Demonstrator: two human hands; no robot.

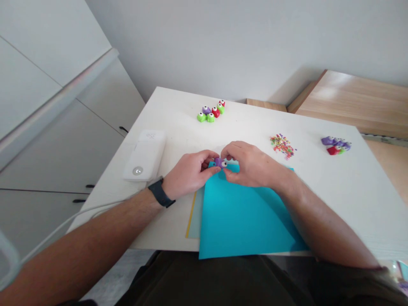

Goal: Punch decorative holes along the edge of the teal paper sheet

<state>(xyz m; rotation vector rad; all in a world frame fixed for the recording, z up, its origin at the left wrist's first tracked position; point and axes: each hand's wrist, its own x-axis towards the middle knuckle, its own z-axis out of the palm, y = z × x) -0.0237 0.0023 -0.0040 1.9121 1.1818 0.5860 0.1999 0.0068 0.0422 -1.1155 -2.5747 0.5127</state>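
Note:
A small purple toy figure with a bulging white eye (218,162) is held over the top edge of a bright blue sheet (245,216). My left hand (190,172) pinches its left side between thumb and fingers, with a dark band on that wrist. From the other side, the thumb and forefinger of my right hand (247,163) close round the eye end. The fingertips hide part of the toy. Under the blue sheet, a paler sheet with a yellow edge (191,216) sticks out at the left.
Similar green, purple and red eyed figures (211,117) stand at the back of the white table (178,127). More purple, red and green ones (334,150) cluster at the right. Colourful confetti-like bits (283,145) lie in a pile. A white device (145,155) rests at the left beside a cable.

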